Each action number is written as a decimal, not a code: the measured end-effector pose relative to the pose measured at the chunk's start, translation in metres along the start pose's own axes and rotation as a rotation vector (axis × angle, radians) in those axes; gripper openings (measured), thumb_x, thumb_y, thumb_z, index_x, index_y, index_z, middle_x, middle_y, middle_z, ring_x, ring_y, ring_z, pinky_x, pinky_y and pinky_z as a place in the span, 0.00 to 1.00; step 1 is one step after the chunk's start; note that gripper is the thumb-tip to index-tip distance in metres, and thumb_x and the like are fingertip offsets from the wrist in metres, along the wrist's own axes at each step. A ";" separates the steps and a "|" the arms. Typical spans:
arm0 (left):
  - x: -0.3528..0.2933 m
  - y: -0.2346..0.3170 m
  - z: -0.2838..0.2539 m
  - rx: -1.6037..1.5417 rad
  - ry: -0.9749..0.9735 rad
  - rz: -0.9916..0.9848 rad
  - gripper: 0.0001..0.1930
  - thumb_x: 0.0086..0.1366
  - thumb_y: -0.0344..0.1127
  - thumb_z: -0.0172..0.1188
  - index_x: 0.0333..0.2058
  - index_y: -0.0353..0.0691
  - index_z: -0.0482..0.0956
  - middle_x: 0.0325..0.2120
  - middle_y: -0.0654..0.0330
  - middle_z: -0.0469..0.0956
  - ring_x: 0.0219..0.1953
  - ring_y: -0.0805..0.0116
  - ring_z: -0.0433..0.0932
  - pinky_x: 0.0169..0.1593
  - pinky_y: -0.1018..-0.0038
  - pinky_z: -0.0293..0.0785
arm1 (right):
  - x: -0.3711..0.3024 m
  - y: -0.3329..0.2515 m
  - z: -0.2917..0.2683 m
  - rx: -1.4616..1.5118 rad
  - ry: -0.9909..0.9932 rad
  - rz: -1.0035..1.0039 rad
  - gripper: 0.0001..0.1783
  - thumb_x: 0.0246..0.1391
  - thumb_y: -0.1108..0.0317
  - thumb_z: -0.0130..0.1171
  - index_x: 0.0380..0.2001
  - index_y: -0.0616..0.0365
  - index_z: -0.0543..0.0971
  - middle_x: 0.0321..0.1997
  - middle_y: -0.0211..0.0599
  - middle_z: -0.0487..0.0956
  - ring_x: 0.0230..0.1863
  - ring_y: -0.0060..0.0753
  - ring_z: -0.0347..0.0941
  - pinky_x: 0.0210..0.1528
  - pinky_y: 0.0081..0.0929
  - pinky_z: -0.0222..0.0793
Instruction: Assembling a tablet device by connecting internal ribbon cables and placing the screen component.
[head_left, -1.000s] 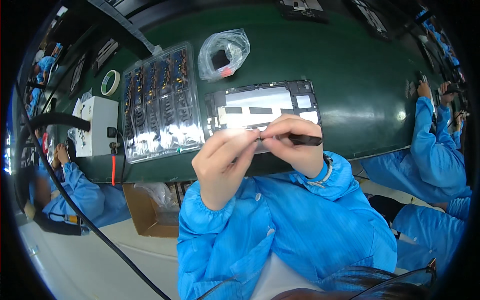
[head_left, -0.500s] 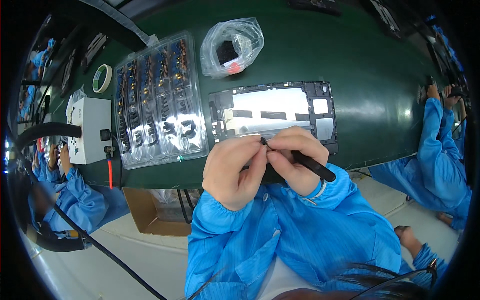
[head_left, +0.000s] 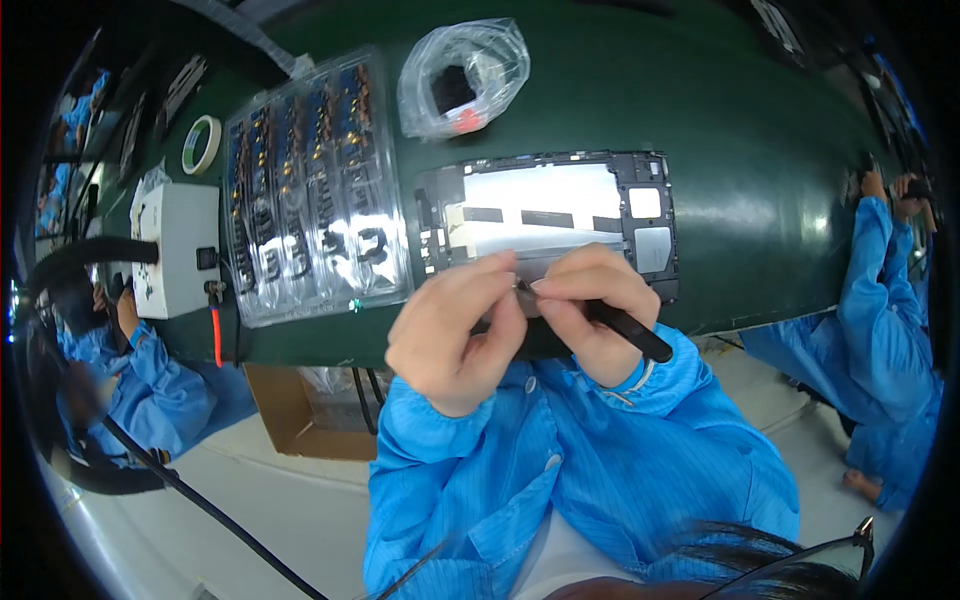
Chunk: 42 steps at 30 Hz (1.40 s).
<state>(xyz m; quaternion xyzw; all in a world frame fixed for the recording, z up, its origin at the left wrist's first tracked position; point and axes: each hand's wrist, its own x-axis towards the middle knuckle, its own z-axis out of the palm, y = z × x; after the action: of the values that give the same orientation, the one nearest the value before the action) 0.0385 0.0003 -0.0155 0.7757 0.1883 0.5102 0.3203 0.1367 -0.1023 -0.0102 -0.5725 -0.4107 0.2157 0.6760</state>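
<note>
My right hand (head_left: 592, 305) is closed around a pair of black tweezers (head_left: 636, 334), whose thick end sticks out toward the lower right. Their tip points at the fingertips of my left hand (head_left: 452, 335), which pinch something small and dark that I cannot make out. Both hands hover almost touching over the near edge of a dark device frame (head_left: 652, 172). This flat tablet-like frame has a large silver panel (head_left: 540, 190) with black strips across it. My fingers cover part of its near side.
Left of the frame lies a clear plastic tray (head_left: 318, 290) of small parts. Behind are a plastic bag (head_left: 505, 55) and a tape roll (head_left: 202, 145). A white box (head_left: 180, 250) with a black hose stands left. A cardboard box (head_left: 285, 410) sits below the table. Co-workers sit on both sides.
My left hand has shifted slightly left, opening a small gap between the two hands' fingertips. The right hand stays nearly in place with the tweezers. The whole view has shifted a little.
</note>
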 end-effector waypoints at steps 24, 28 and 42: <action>-0.040 -0.051 -0.112 1.138 -0.347 0.178 0.13 0.48 0.31 0.61 0.36 0.48 0.80 0.45 0.63 0.74 0.46 0.64 0.70 0.46 0.70 0.58 | 0.038 -0.026 -0.112 -0.525 0.031 -0.198 0.02 0.46 0.76 0.55 0.27 0.61 0.75 0.27 0.34 0.72 0.29 0.24 0.67 0.31 0.20 0.62; 0.002 -0.027 -0.076 0.630 -0.334 0.091 0.17 0.48 0.27 0.59 0.40 0.38 0.76 0.45 0.55 0.72 0.48 0.55 0.69 0.48 0.64 0.60 | 0.079 -0.011 -0.111 -0.707 -0.161 0.031 0.06 0.44 0.74 0.57 0.29 0.60 0.76 0.28 0.32 0.72 0.28 0.24 0.69 0.29 0.19 0.64; 0.048 -0.054 0.055 0.004 -0.594 -0.219 0.30 0.50 0.19 0.56 0.54 0.36 0.58 0.40 0.53 0.75 0.42 0.50 0.73 0.44 0.65 0.69 | 0.084 0.055 -0.059 -1.215 -0.413 -0.419 0.09 0.36 0.69 0.58 0.25 0.52 0.72 0.27 0.31 0.68 0.20 0.35 0.68 0.24 0.31 0.66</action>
<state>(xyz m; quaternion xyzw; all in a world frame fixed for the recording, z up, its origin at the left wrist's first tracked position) 0.1104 0.0522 -0.0353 0.8664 0.1699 0.2235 0.4129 0.2416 -0.0603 -0.0368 -0.7062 -0.6823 -0.0844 0.1693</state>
